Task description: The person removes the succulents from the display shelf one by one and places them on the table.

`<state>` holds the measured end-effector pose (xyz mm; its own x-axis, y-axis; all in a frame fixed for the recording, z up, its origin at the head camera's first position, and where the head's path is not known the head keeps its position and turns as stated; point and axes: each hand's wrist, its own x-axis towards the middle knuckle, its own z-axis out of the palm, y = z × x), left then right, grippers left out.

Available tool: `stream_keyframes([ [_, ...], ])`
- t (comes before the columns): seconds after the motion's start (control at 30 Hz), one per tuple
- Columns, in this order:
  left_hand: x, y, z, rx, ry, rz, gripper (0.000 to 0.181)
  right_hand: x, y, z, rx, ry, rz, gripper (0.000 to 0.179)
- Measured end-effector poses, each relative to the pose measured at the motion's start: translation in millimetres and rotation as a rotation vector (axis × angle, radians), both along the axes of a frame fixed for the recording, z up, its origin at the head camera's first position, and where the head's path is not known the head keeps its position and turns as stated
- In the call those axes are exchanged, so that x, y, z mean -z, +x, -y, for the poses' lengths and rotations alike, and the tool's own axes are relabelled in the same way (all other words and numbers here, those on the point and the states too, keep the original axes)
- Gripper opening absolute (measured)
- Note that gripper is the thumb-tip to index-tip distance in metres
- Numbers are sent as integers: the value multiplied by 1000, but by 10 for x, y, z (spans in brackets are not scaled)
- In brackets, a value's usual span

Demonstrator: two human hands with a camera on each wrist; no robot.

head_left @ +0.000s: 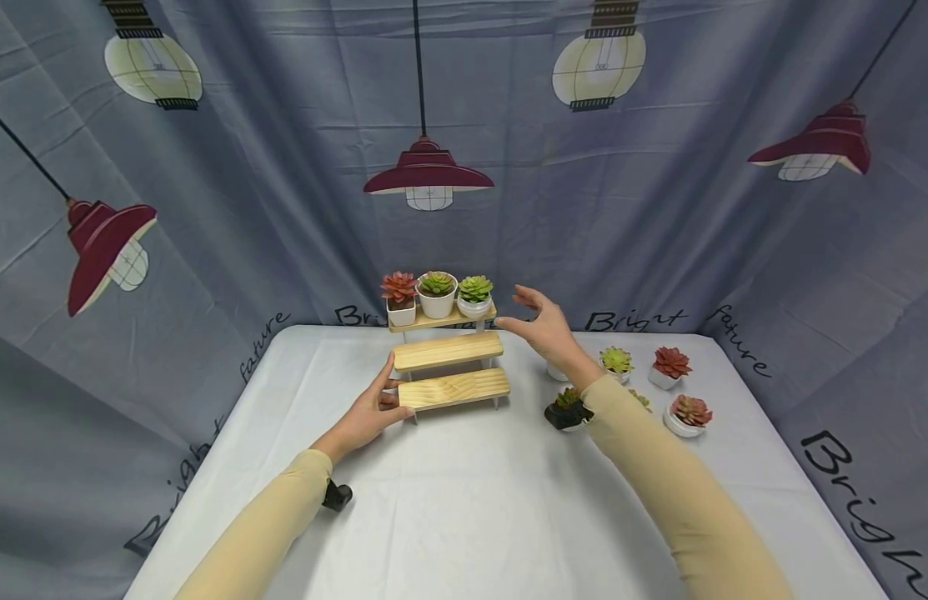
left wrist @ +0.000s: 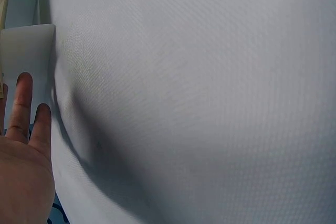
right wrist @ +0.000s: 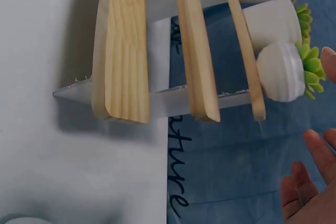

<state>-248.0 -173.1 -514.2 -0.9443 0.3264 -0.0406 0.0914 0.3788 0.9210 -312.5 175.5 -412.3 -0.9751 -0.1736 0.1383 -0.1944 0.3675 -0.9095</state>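
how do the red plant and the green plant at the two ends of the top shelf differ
Leaves: the red plant is reddish, the green plant bright green.
Pot: the red plant has a boxy pot, the green plant a round pot.
Place: the green plant is nearest the right hand, the red plant farther off at the other end.
Shared: both stand upright in white pots on the top shelf.

- the place is looking like a curtained booth
- grey-blue curtains (head_left: 298, 167) with printed lamps (head_left: 426, 172) are enclosing the worktop (head_left: 433, 517) on three sides
- white cloth (left wrist: 210, 103) is covering it
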Motion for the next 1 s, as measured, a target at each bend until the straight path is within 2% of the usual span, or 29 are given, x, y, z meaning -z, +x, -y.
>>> stream_keyframes([
  [0.07,10,-10,7,-4,-5,9,108,16,-44,41,2,0,9,88],
  [0.1,62,-36,19,-7,-12,3,108,19,-62,64,3,3,13,89],
  [0.13,68,-45,23,-11,-17,6,108,22,-81,86,6,7,16,89],
  [0.43,71,-55,26,-19,-29,15,108,70,-224,312,62,72,36,88],
  [0.67,58,-50,19,-13,-19,12,109,114,-291,428,76,80,4,81],
  [1.0,76,-58,24,-4,-18,-4,108,114,-321,504,82,64,31,90],
])
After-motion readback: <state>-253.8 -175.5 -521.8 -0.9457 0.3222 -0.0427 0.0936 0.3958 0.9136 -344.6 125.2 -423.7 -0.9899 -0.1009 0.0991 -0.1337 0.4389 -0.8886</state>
